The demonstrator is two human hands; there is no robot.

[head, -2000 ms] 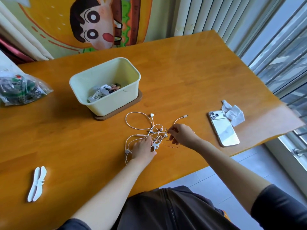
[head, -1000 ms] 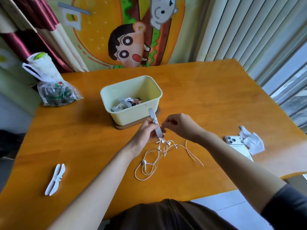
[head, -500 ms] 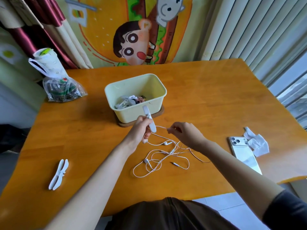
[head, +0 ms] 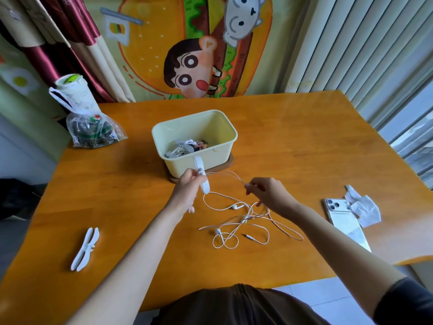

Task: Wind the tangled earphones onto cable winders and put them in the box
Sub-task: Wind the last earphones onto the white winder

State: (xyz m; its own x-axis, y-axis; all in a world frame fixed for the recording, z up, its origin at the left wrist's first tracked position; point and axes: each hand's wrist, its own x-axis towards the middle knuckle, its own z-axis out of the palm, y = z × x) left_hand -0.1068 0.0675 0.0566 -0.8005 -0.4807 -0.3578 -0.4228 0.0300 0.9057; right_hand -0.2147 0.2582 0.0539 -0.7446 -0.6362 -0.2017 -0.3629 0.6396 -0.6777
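A phone (head: 344, 221) and a crumpled tissue (head: 365, 208) lie on the bench (head: 293, 141) well to the right of the right hand's (head: 267, 193) fingers (head: 251, 185). A spare winder (head: 85, 248) lies well to the left of the left hand's (head: 187, 188) fingers (head: 191, 175), nearer the person. A plastic bag (head: 93, 132) sits far off at the back left. The cream box (head: 194, 116) stands on a brown board (head: 230, 160) just beyond both hands.

The left fingers pinch a white winder (head: 201, 174) upright, its top end in front of the box wall. A thin white cable runs from its middle to the right fingers, which pinch it. The rest of the earphones (head: 235, 206) lie in loose loops on the bench below and between the hands, the plug (head: 249, 236) nearest the person.

The box holds a jumble that is hard to make out. Whether any cable is wrapped round the held winder cannot be told.
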